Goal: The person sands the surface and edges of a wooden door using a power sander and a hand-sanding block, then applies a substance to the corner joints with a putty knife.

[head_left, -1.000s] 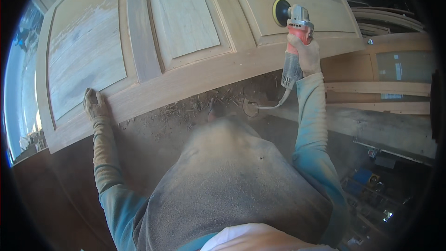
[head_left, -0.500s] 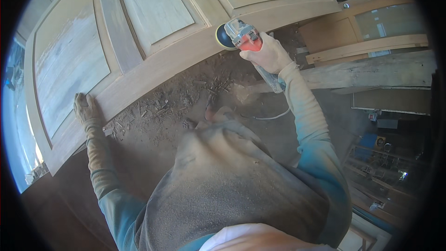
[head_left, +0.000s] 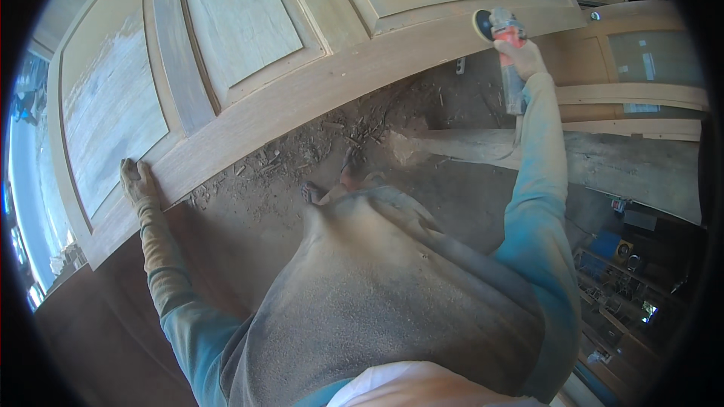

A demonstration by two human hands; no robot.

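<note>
Clearly, the left hand (head_left: 141, 185) lies at nine o'clock, palm down on the lower rail of a pale panelled door (head_left: 320, 11), its fingers loosely extended rather than clenched. That door spreads across the top from about nine o'clock round to nearly two, its leftmost panel marked by a streaky whitish patch. Toward ten o'clock from the centre, wood shavings (head_left: 283, 154) litter the dusty ground, and near the middle a foot (head_left: 347, 173) shows above the wearer's greyish garment (head_left: 392, 271). Between one and two o'clock, a red-and-grey power tool (head_left: 510, 38) has its round pad (head_left: 483, 25) tilted by the lower rail; I cannot tell whether they touch. The right hand (head_left: 526, 59) is wrapped around the tool's body. Farther right, at two o'clock, is a wooden frame (head_left: 603, 56) with a pane; thick weathered timber (head_left: 641, 166) lies at three, and shadowed clutter (head_left: 615, 294) at four.
</note>
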